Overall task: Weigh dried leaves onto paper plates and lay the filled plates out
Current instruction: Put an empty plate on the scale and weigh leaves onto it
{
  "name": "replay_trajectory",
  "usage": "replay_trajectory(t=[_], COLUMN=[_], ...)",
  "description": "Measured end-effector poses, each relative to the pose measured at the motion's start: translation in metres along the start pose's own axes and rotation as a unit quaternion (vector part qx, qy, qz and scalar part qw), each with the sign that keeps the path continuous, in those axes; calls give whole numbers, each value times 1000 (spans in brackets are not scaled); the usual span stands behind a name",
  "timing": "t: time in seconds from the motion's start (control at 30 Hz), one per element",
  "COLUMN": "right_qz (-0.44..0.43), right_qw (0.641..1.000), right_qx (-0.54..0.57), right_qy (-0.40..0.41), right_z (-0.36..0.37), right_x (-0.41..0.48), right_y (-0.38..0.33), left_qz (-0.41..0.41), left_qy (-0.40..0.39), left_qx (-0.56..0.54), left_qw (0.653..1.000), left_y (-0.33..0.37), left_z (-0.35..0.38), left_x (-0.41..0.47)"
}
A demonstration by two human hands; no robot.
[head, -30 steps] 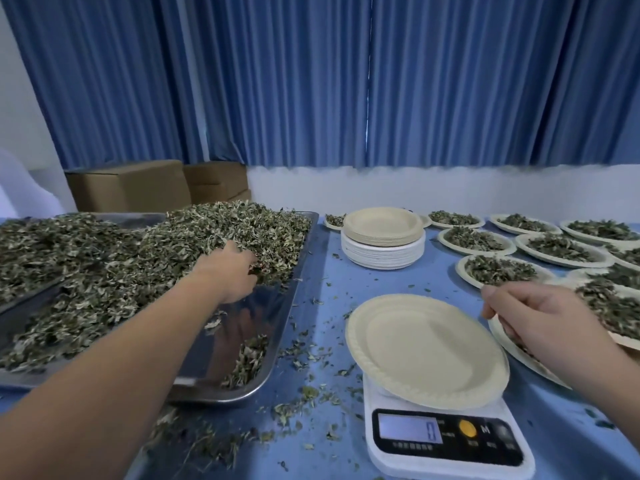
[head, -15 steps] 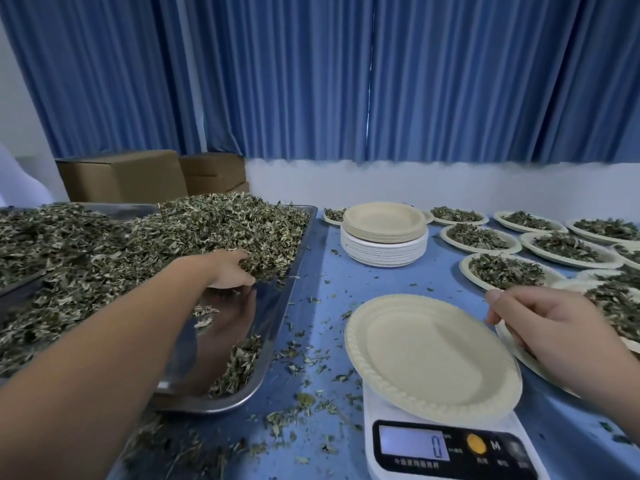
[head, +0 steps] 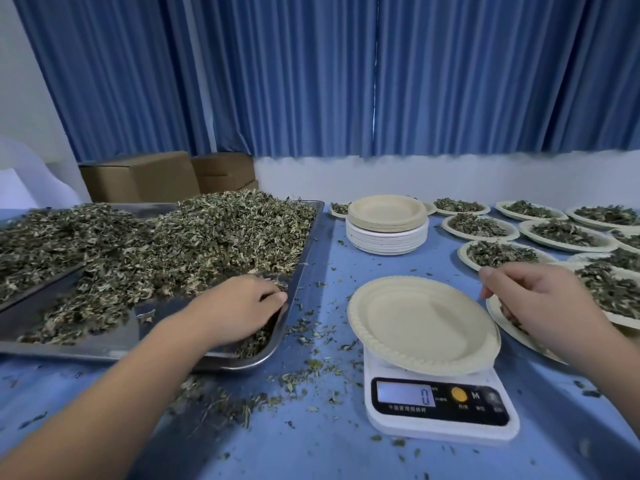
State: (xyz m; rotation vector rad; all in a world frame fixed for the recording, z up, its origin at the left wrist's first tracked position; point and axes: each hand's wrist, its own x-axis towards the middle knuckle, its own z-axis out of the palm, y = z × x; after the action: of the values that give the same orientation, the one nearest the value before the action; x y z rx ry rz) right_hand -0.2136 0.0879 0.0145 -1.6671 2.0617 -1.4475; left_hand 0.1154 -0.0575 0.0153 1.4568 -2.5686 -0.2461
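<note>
Gripping dried leaves (head: 194,244) at the steel tray's (head: 104,351) near right corner in the left hand (head: 239,310), fingers (head: 273,296) curled round them; hovering right hand (head: 540,303), loosely curled and empty, beside bare paper plate (head: 422,323) on scale (head: 440,420).

Herb-weighing workroom: scale (head: 440,407), leaf tray (head: 298,271), curtains (head: 311,74)

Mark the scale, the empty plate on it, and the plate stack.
scale (head: 440,400): head view, on its black front panel.
empty plate (head: 422,323): head view, middle of its well.
plate stack (head: 386,211): head view, well of the top plate.
</note>
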Motion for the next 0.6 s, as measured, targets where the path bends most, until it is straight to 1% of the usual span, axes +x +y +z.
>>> replay_trajectory(t=[0.1,0.23,0.3,0.37,0.43,0.5,0.6], right_qz=[-11,-21,-18,-16,-15,-12,-12], right_qw=[1000,1000,1000,999,999,999,999], right_qx=[-10,-12,-14,-19,-28,-32,-41], right_qy=[0,14,21,21,19,19,19], right_z=[-1,-4,-6,-7,-7,-6,-4], right_x=[-1,-4,-5,-6,-7,-7,-8], right_y=[-1,-3,-3,-4,-6,-7,-7], left_qz=[-15,-22,-31,-46,-55,-55,-68], left_qy=[49,121,110,58,19,11,27], left_qx=[5,17,44,63,54,47,59], left_qw=[999,992,992,995,997,997,996], left_y=[3,6,9,13,16,19,22], left_z=[9,4,5,9,14,16,17], left_x=[-13,-24,-28,-31,-35,-37,-39])
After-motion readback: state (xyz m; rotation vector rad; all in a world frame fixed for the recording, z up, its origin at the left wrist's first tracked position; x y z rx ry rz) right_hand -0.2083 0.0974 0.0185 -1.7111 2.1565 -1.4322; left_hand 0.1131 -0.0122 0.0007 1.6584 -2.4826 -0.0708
